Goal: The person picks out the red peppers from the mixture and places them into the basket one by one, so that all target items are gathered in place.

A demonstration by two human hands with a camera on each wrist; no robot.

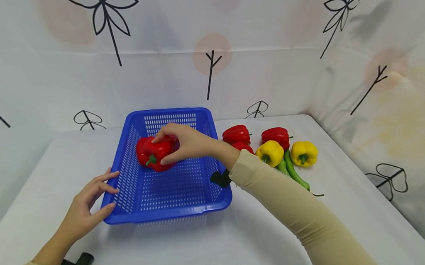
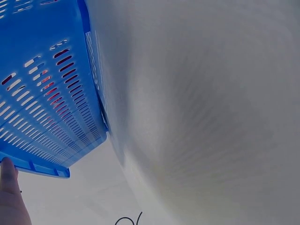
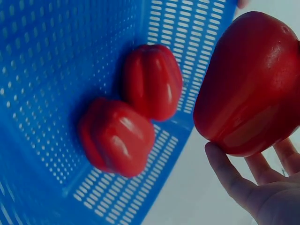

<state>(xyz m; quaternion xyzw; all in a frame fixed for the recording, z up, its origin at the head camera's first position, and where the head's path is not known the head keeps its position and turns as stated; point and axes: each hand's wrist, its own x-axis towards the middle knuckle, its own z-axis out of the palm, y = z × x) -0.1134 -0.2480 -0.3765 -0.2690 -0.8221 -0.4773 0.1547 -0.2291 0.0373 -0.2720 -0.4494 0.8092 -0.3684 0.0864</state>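
Observation:
My right hand (image 1: 185,142) grips a red bell pepper (image 1: 157,151) with its green stem toward me, over the blue plastic basket (image 1: 168,215). In the right wrist view the held red bell pepper (image 3: 251,84) is large at the right, fingers curled against its side. Lower down, two more red bell peppers (image 3: 152,83) lie side by side in the basket; in the head view they are mostly hidden behind the held one and the hand. My left hand (image 1: 83,205) touches the basket's left rim with fingers and thumb extended. One fingertip shows at the rim in the left wrist view.
To the right of the basket are several red bell peppers (image 1: 236,134), two yellow bell peppers (image 1: 304,153) and long green peppers (image 1: 294,172), partly behind my right forearm. A white cloth with line drawings (image 1: 160,82) backs the white table (image 1: 177,260).

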